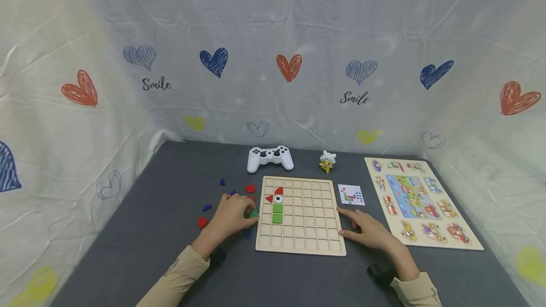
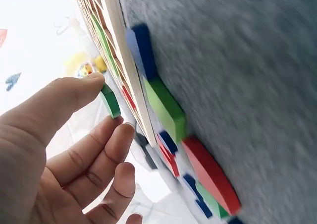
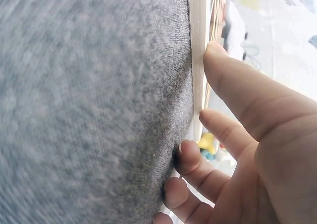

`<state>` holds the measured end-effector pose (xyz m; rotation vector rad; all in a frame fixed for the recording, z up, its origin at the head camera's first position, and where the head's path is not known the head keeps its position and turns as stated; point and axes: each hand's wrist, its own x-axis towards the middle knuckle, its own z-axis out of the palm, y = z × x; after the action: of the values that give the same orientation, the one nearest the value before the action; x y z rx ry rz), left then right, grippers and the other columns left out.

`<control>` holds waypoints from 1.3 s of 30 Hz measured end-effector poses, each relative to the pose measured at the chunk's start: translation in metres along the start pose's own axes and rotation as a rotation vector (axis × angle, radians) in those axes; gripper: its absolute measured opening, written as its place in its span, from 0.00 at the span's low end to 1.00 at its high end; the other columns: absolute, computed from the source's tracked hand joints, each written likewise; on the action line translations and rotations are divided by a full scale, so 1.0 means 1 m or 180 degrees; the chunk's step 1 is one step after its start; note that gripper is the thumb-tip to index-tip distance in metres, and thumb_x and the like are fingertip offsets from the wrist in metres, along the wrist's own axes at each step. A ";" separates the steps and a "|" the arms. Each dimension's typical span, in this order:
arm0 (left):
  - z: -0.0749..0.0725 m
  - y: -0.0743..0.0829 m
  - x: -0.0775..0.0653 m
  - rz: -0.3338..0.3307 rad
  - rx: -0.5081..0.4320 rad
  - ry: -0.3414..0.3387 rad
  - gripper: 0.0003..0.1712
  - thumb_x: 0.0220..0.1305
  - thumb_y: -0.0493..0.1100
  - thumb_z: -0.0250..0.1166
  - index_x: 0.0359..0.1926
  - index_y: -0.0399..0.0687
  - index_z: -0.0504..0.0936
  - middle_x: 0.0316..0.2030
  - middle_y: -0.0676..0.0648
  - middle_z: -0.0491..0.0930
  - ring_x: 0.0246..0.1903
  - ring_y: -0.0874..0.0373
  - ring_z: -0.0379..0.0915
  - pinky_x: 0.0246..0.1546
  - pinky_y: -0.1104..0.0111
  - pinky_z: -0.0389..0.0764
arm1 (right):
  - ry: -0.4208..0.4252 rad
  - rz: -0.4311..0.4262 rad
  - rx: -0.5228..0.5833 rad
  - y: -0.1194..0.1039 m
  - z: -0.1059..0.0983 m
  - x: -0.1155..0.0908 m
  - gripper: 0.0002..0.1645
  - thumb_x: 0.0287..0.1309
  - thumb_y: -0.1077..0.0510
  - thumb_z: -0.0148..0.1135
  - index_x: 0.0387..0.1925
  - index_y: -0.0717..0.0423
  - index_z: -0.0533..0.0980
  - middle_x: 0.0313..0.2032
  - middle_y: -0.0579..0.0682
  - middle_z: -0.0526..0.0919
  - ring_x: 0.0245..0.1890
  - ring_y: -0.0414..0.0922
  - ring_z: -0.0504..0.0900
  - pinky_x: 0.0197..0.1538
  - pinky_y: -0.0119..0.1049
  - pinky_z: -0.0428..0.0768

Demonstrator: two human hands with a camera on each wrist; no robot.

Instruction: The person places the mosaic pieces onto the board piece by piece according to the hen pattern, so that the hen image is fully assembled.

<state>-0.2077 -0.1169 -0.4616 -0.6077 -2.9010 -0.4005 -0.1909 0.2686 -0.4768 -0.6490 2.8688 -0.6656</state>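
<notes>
So on the grey table (image 1: 273, 278), starting on the left, loose flat pieces are scattered between the table's left edge and the board: a red piece (image 1: 202, 222) nearest that edge, a blue piece (image 1: 207, 207) just beyond it, plus more reds and blues. The left hand (image 1: 232, 214) is over that bunch, thumb and a fingertip pinching a small green piece (image 2: 111, 102) right by the board's left edge, other fingers loosely bent.

Toward the table's back edge there's a white game controller (image 1: 270, 158). In front of it sits the wooden grid board (image 1: 304, 217). Near its far left corner are a red triangle (image 1: 269, 198), a red rounded piece (image 1: 279, 190) and an eye piece (image 1: 278, 199), with two green squares (image 1: 277, 213) lined up below.

Next, a little figurine (image 1: 327, 161) near the back edge, then a pattern card (image 1: 351, 194) just off the board's right edge. The right hand (image 1: 368, 231) has thumb and index spread apart, both tips touching that edge, pinching nothing. Last, a picture puzzle (image 1: 420, 203) lies along the table's right edge.
</notes>
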 end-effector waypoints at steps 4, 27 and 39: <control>0.004 0.008 0.004 -0.0007 -0.0053 -0.0060 0.12 0.44 0.55 0.72 0.28 0.56 0.83 0.19 0.61 0.71 0.25 0.64 0.63 0.42 0.52 0.66 | -0.0019 0.0019 0.0000 0.000 0.000 0.000 0.40 0.53 0.38 0.61 0.65 0.48 0.64 0.25 0.42 0.63 0.22 0.36 0.57 0.27 0.29 0.57; 0.014 0.036 0.010 0.0161 -0.0122 -0.0149 0.16 0.46 0.59 0.71 0.30 0.56 0.83 0.28 0.57 0.79 0.26 0.62 0.67 0.37 0.55 0.67 | 0.0044 -0.0131 0.0062 -0.002 -0.002 -0.001 0.39 0.54 0.41 0.61 0.64 0.52 0.65 0.24 0.42 0.63 0.21 0.34 0.56 0.26 0.28 0.57; 0.009 0.026 0.009 0.0551 -0.0213 -0.0319 0.11 0.56 0.41 0.66 0.41 0.61 0.84 0.39 0.55 0.78 0.38 0.56 0.71 0.37 0.58 0.71 | 0.0026 -0.0118 0.0057 -0.004 -0.004 -0.002 0.39 0.54 0.42 0.62 0.64 0.53 0.65 0.24 0.43 0.63 0.21 0.35 0.56 0.26 0.28 0.57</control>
<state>-0.2062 -0.0874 -0.4626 -0.9063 -2.9069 -0.4575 -0.1891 0.2681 -0.4715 -0.7000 2.8613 -0.6997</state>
